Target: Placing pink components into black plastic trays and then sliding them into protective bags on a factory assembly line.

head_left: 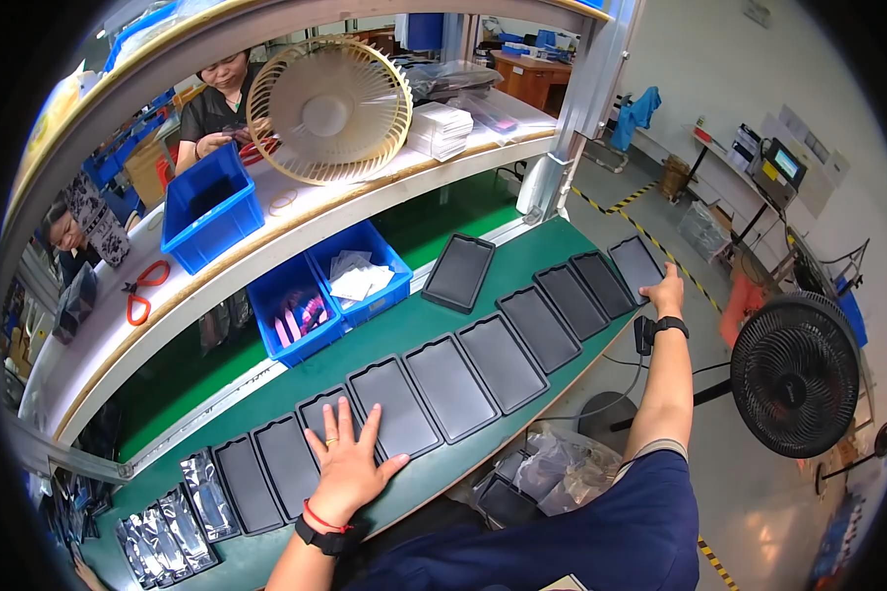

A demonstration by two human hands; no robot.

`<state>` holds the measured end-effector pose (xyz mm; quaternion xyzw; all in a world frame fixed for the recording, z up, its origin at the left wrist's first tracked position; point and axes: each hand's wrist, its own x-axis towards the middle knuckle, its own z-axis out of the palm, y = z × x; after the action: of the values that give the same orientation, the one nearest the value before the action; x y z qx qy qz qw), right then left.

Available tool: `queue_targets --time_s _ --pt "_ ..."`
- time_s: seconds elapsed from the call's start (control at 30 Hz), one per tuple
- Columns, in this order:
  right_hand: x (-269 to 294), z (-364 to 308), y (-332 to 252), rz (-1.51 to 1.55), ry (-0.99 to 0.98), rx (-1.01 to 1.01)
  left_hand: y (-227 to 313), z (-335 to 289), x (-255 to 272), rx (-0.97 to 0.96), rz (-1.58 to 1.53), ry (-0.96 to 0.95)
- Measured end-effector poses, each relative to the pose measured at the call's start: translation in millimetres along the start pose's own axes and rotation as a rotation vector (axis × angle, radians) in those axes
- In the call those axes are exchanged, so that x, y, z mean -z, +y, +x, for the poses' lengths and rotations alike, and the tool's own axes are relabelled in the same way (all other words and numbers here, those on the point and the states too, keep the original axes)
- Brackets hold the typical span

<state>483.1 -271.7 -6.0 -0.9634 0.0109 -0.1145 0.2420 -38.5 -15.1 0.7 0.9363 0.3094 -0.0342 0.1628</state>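
My left hand (349, 475) lies spread-fingered over black plastic trays (450, 389) lining the green bench (532, 256); my right hand (665, 292) grips the end tray (635, 261) at the bench's right end. Apparent step: tray alignment; next move likely calls for squaring it.

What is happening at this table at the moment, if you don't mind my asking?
A person is handling black trays lined up on a green table. The left hand is spread over the row; the right hand has thumb and fingers at the edge of the end tray, though how firmly is unclear. Silver packs lie at the row's left end. Another tray lies behind the row, beside two blue bins.
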Motion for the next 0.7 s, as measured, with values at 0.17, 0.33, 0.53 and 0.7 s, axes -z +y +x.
queue_targets --time_s 0.17,0.33,0.53,0.7 --pt "-14 6 0 -0.081 -0.124 0.033 -15 -14 1 0.124 0.007 0.016" --pt "-41 22 17 -0.035 -0.187 0.327 -24 -24 4 0.201 -0.006 0.033" --pt "-41 17 24 -0.137 -0.264 0.302 -46 -35 2 0.258 -0.039 0.054" --pt "-27 -46 -21 -0.170 -0.294 0.321 -70 -64 5 0.280 -0.056 0.042"
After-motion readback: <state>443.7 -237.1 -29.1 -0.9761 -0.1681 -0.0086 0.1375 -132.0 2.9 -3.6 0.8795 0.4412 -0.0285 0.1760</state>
